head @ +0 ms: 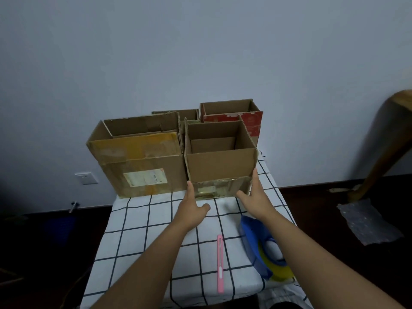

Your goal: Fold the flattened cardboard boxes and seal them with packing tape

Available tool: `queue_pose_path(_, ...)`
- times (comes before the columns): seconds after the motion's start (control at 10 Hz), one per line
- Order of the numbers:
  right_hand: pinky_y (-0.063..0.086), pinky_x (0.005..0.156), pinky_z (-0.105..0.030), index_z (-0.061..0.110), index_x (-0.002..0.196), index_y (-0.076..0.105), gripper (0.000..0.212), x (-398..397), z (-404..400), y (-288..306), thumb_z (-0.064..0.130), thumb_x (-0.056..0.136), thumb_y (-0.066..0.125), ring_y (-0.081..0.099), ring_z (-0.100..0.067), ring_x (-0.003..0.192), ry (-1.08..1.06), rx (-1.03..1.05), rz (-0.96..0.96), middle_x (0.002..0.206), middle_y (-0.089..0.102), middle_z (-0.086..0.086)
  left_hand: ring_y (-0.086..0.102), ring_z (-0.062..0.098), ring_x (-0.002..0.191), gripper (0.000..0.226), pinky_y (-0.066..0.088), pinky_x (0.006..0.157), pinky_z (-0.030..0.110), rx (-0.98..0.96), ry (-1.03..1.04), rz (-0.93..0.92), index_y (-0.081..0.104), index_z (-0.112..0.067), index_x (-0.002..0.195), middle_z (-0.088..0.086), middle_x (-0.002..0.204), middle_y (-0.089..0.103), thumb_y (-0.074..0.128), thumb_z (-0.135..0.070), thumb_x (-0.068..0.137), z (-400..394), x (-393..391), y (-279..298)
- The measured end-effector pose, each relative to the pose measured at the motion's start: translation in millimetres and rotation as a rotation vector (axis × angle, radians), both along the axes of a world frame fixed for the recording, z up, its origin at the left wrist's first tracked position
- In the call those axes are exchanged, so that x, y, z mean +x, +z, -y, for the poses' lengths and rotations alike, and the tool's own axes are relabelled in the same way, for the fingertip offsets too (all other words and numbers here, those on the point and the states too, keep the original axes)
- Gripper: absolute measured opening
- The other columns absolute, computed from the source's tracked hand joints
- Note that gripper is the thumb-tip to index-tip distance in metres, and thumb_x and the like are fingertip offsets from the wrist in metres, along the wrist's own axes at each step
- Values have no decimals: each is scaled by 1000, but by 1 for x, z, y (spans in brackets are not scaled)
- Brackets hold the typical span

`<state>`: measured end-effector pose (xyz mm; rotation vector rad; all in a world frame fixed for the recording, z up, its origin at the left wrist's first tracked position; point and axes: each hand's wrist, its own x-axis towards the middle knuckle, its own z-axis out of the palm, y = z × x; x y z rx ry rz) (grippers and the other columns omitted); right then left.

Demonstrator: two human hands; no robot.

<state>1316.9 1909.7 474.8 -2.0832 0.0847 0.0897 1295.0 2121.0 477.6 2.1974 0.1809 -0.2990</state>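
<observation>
Four boxes stand erected, tops open, at the far end of the checked table [156, 219]: a large box [142, 166], a red box [234, 117], another behind (mostly hidden), and the nearest box [220, 161]. The left hand [191, 208] and right hand [254, 197] flank its lower front corners, fingers straight, touching and pinching nothing. The tape dispenser [263, 248] lies near the right forearm beside a pink cutter [220, 262]. Folding looks done; no flat boxes are in view, and whether the tops need sealing I cannot tell
</observation>
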Motion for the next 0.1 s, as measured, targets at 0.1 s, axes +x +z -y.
queue_pose_path(0.1, 30, 116, -44, 30, 157, -3, 95, -14, -13, 1, 41, 85, 58, 15, -24, 150, -55, -104, 7, 165, 0, -2, 17, 24, 149, 99, 25, 118, 39, 84, 48, 81, -12, -24, 155, 2, 165, 10, 62, -37, 91, -6, -11, -3)
